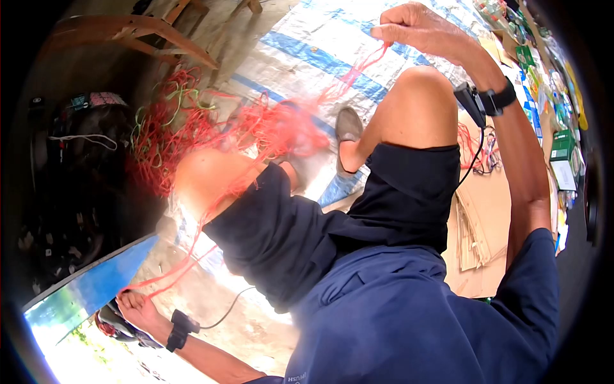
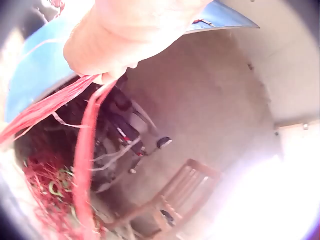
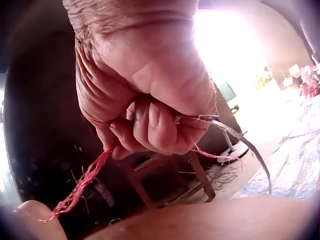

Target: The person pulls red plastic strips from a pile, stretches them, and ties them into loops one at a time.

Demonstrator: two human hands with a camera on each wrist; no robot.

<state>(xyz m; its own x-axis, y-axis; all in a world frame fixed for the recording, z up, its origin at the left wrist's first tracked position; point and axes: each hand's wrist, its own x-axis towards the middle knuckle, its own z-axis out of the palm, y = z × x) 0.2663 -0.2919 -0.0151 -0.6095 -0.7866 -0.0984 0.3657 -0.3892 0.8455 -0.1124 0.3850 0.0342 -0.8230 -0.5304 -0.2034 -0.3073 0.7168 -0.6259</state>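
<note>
My left hand (image 1: 142,312), out at the lower left of the head view, grips red plastic twine (image 2: 55,105) that hangs from the fingers in two strands. Up at the top right, my right hand (image 1: 419,29) has its fingers curled round a frayed red strand (image 3: 82,182). A grey strand (image 3: 250,142) also pokes out of that fist in the right wrist view. Between the hands a big tangled heap of red twine (image 1: 256,128), with some green bits, lies on the floor and by the legs. Strands run from it towards both hands.
A blue and white striped tarp (image 1: 307,54) covers the floor ahead. At the upper left stands a wooden chair (image 1: 128,29). Flattened cardboard (image 1: 489,224) lies at the right, with piled bottles and boxes (image 1: 563,147) beyond. A blue panel (image 1: 105,275) is close to the left hand.
</note>
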